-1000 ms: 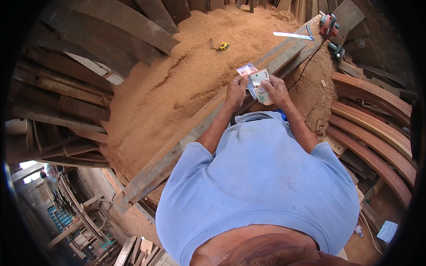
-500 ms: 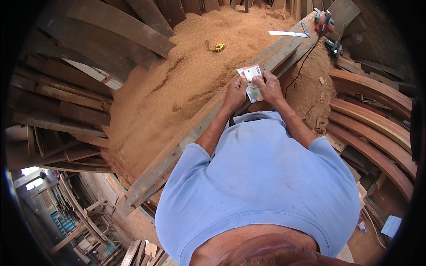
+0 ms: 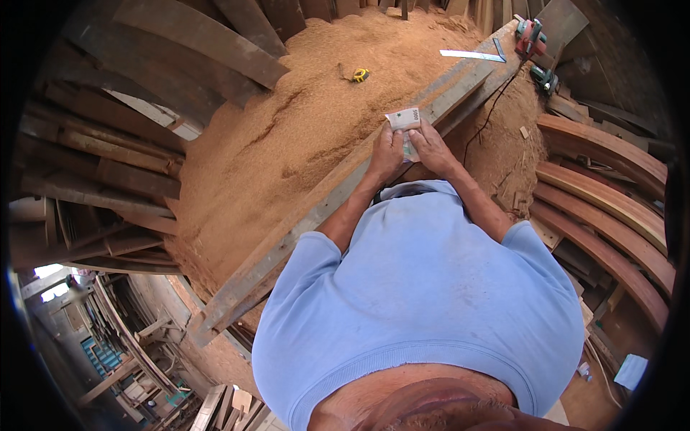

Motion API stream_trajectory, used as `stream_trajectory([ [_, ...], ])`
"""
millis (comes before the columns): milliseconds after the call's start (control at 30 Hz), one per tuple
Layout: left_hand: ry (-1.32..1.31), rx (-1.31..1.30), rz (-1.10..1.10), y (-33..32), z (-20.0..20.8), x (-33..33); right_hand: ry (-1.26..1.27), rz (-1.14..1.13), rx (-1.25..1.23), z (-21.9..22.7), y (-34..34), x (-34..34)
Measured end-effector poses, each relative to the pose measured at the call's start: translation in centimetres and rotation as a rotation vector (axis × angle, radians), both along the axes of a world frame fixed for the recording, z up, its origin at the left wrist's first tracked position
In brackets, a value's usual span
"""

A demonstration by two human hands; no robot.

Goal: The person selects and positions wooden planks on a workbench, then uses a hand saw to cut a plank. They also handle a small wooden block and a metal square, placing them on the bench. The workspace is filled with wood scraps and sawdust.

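Observation:
Between my two hands is a small stack of paper banknotes (image 3: 404,118), pale at the top with a greenish part lower down. My left hand (image 3: 388,149) grips the notes along their left side, fingers closed. On the other side my right hand (image 3: 431,148) pinches them, its thumb lying over the front. Both hands are just above a long wooden beam (image 3: 323,213) that runs diagonally past my waist. How many notes there are cannot be made out.
A sawdust heap (image 3: 251,179) spreads beyond the beam, with a yellow tape measure (image 3: 360,75) on it. At the beam's far end lie a try square (image 3: 471,55) and a red power tool (image 3: 530,37) with a black cord. Curved planks (image 3: 604,205) are stacked at right.
The banknotes, fanned apart with several colours showing, are now squared together more neatly. My hands have drawn closer around them.

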State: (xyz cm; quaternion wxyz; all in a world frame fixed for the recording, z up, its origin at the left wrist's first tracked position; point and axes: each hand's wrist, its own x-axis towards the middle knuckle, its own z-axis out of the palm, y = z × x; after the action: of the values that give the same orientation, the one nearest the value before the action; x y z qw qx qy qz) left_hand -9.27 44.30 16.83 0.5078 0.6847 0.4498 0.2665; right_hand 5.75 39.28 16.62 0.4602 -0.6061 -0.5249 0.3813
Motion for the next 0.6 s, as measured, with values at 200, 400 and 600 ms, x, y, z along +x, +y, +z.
stream_trajectory([
  [200, -0.807, -0.546, 0.063, -0.8, 0.2, 1.4, 0.58, 0.032, -0.106, 0.9, -0.4, 0.5],
  [400, -0.579, -0.465, -0.148, 1.2, -0.2, -0.7, 1.248, 0.191, -0.249, 3.0, -1.5, 3.0],
  [600, -0.142, 0.28, -0.478, 2.6, -1.8, -1.0, 0.89, 0.065, -0.444, 1.9, -1.5, 2.4],
])
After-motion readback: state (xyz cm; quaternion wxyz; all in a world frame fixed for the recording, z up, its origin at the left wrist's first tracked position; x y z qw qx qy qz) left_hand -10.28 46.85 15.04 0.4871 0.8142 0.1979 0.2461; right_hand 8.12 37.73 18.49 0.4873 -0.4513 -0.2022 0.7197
